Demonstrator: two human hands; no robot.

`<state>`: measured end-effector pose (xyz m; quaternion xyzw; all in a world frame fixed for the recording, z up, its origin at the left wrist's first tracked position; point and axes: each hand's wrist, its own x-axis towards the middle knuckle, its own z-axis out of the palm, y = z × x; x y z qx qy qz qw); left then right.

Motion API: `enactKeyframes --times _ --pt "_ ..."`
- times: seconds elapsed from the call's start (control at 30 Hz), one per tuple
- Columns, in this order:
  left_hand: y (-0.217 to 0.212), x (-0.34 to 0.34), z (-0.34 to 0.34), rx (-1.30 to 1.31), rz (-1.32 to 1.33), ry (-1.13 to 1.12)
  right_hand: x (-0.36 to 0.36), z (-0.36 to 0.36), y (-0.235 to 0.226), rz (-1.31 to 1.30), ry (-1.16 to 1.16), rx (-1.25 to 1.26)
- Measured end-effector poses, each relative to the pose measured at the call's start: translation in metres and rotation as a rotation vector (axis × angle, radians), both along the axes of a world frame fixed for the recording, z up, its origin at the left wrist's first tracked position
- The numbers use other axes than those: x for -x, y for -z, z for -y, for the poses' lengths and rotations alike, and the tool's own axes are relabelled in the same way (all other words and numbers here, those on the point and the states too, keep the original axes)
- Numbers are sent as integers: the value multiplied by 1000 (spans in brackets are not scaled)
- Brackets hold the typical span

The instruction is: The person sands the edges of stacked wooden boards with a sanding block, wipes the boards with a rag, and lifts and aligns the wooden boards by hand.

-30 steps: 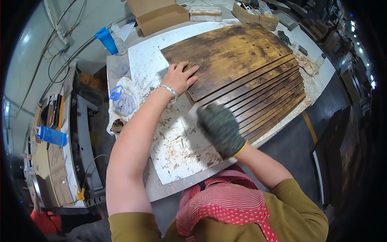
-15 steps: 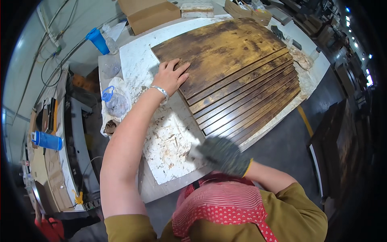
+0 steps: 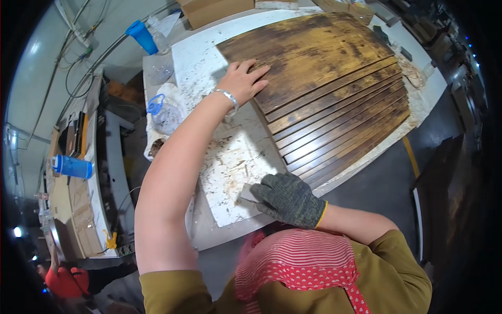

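A fanned stack of dark brown wood-grain boards (image 3: 314,57) lies on the worktable, their edges stepped toward me. My left hand (image 3: 241,81), bare with a silver bracelet at the wrist, rests with spread fingers on the left edge of the top board. Close to the stack's near left corner is my right hand (image 3: 287,198) in a dark grey knitted glove. Its fingers are closed on a small flat grey piece (image 3: 248,193), whose kind I cannot make out. Below that piece is a white sheet (image 3: 230,162) strewn with brown flakes and smears.
On the table's left side are a blue cup (image 3: 142,36) and a clear jug with a blue lid (image 3: 163,112). A cardboard box (image 3: 217,11) sits at the back. Another blue bottle (image 3: 73,166) is on a side bench. A person in red (image 3: 68,282) is at the lower left.
My right hand has moved left and slightly nearer to me relative to the boards, and is less blurred. My left hand stays on the top board. The whole view has shifted.
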<state>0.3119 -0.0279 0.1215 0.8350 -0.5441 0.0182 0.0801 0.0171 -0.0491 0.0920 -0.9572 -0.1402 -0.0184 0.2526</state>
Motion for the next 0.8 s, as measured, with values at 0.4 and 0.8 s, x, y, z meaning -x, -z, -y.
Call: enactKeyframes --times 0.4,0.8 --pt "4 4 -5 122 -62 6 -165 -106 87 410 18 88" --pt "12 18 28 314 -186 -225 24 161 -18 -342 -253 -487"
